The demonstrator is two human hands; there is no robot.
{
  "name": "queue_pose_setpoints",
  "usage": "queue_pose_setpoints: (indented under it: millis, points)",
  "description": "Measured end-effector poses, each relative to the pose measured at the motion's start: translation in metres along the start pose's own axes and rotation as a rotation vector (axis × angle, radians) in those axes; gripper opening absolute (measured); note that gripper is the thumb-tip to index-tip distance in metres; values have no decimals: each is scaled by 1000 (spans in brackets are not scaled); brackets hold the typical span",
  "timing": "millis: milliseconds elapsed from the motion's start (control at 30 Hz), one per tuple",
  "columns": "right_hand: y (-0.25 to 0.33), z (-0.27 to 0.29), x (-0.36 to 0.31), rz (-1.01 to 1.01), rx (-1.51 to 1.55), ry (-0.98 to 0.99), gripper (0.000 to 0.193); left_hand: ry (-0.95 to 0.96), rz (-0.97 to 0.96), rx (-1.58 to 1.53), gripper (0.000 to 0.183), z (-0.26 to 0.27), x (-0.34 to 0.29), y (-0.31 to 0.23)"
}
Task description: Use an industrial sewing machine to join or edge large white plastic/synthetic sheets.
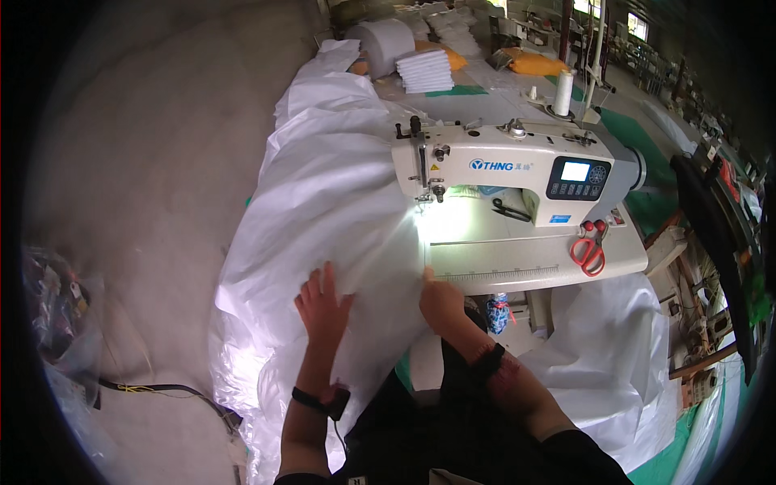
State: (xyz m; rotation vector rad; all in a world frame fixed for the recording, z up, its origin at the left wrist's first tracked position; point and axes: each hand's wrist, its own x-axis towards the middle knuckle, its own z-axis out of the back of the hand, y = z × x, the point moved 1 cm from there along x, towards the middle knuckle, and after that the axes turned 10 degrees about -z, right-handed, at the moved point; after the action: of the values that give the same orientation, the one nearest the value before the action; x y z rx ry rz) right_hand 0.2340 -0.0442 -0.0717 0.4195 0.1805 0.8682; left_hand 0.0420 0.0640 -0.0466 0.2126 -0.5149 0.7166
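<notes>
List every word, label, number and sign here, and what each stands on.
Wording is described, not copied.
Sewing machine arm: large blue lettering.
Its front end: yellow triangular sticker.
Control panel: markings too small to read.
Blue label below it: too small.
Ruler scale: numbers too small.
Clothing patch: too small.

Left hand (323,311): bare, palm down, fingers spread, pointing forward. Right hand (442,307): bare, fingers curled in, tips partly hidden. Left forearm (311,376): almost straight ahead. Right forearm (521,396): slanted inward. Hands: apart.
</notes>
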Motion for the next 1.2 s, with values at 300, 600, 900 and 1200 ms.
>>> queue_pose_setpoints:
  millis: [300,600,900,1200]
  points:
    - [11,2,53,9,-116,-20,42,158,50,-2,68,-56,41,71]
    - [10,-2,101,49,-118,-93,23,154,41,19,62,-84,81,94]
    - [9,-6,112,25,-119,-91,15,64,-35,-145,43,-76,84,115]
    - [7,-4,116,35,-134,-91,18,-71,-173,26,31,-45,79,143]
